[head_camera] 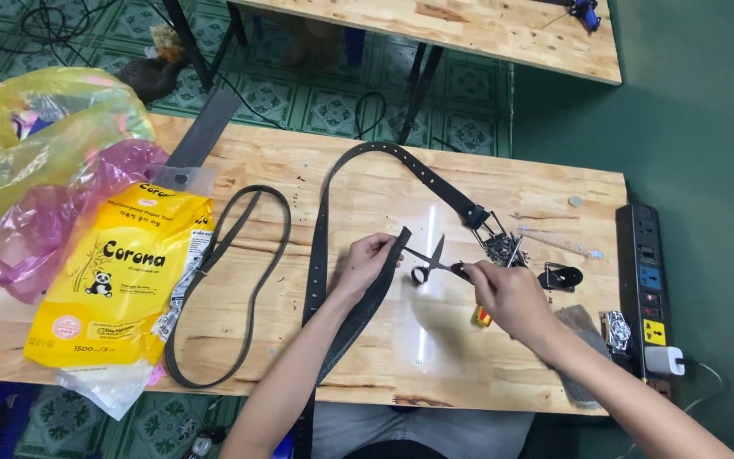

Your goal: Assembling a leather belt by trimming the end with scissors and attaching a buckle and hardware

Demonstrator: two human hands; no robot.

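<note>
Even, fairly bright light is falling from overhead. A narrow white streak of glare is shining on the wooden table [435, 340] just below the fingers [381, 246] of the left hand. A soft shadow is spreading beneath the right hand [507, 293]. The picture is staying sharp at the middle, with edges bending slightly.

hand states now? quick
Left hand: shut on belt end.
Right hand: shut on tool; scissors at its tip.
</note>
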